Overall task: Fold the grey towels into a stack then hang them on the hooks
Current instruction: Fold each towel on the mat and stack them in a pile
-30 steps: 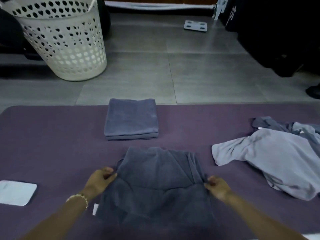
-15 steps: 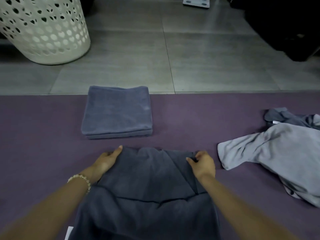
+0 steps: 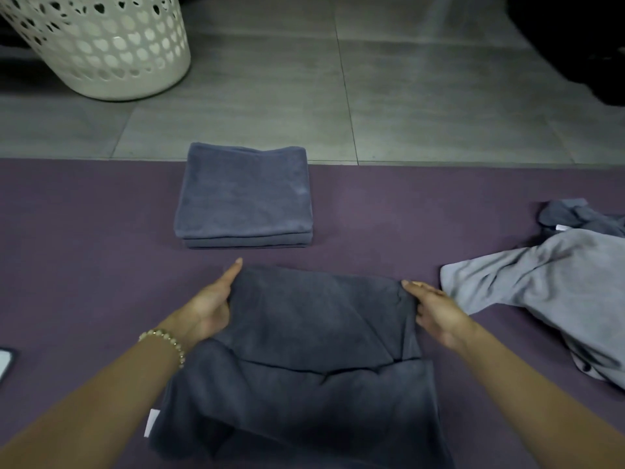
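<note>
Your dark towel (image 3: 304, 333) lies on the purple mat (image 3: 84, 248) at 6 o'clock in your view. It is partly folded, with its far portion doubled back over the near portion and a crease running across the middle. Your left hand (image 3: 211, 308) holds the far left corner: one digit runs straight along the outer edge toward 12 o'clock, and the other fingers are tucked out of sight under the fold. Your right hand (image 3: 436, 311) pinches the far right corner. Its fingers lie close together on top, the cloth puckers at the fingertips, and the thumb is hidden beneath. A beaded bracelet (image 3: 165, 338) sits on your left wrist, and a small white tag (image 3: 151, 423) sticks out of the towel's near left edge at 7 o'clock. The folded stack (image 3: 243, 194) rests square at 12 o'clock from the towel, near it but not touching, with its far edge at the mat's border. At 3 o'clock a pale grey towel (image 3: 541, 282) lies crumpled just beside your right hand. A darker grey one (image 3: 575, 214) is bunched behind it at 2 o'clock. Beyond the mat is a grey tiled floor (image 3: 406, 96), and a cream perforated basket (image 3: 101, 45) stands on it at 10 o'clock, well apart from the stack.
</note>
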A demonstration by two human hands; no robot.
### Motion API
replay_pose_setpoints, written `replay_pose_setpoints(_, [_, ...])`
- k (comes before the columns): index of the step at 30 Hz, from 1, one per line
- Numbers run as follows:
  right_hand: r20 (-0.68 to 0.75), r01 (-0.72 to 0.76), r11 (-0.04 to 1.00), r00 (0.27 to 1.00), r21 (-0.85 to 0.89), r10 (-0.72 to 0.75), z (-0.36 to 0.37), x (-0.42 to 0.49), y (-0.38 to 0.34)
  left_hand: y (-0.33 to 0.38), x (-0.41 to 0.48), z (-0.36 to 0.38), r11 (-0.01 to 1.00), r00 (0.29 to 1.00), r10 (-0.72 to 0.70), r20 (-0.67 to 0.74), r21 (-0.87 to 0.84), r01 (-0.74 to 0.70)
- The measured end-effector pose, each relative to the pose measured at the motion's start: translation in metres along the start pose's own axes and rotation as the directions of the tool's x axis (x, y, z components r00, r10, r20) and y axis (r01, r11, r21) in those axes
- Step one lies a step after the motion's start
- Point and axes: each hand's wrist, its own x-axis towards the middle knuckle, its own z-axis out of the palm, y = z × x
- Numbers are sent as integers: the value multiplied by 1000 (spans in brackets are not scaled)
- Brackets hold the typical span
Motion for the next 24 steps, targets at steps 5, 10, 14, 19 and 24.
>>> replay_pose_setpoints(5, [56, -97, 995, 994, -26, 98, -17, -1, -6, 5, 1, -21, 990, 984, 142, -103, 11, -142])
replay_pose_setpoints(10, [-104, 1, 991, 994, -134, -15, -20, 1, -9, 22, 5, -41, 962, 927, 265, -265, 146, -233])
replay_pose_setpoints(14, [-266, 177, 977, 942, -118, -203, -12, 6, -2, 17, 12, -43, 965, 886, 261, -382, 105, -239])
replay_pose_setpoints(19, [-257, 91, 992, 960, -83, -110, -10, 27, 3, 24, 17, -56, 964, 890, 213, -403, -62, -258])
replay_pose_setpoints(24, [-215, 57, 995, 974, -85, -75, 1, 38, -13, 21, 25, -53, 962, 884, 251, -395, 5, -271])
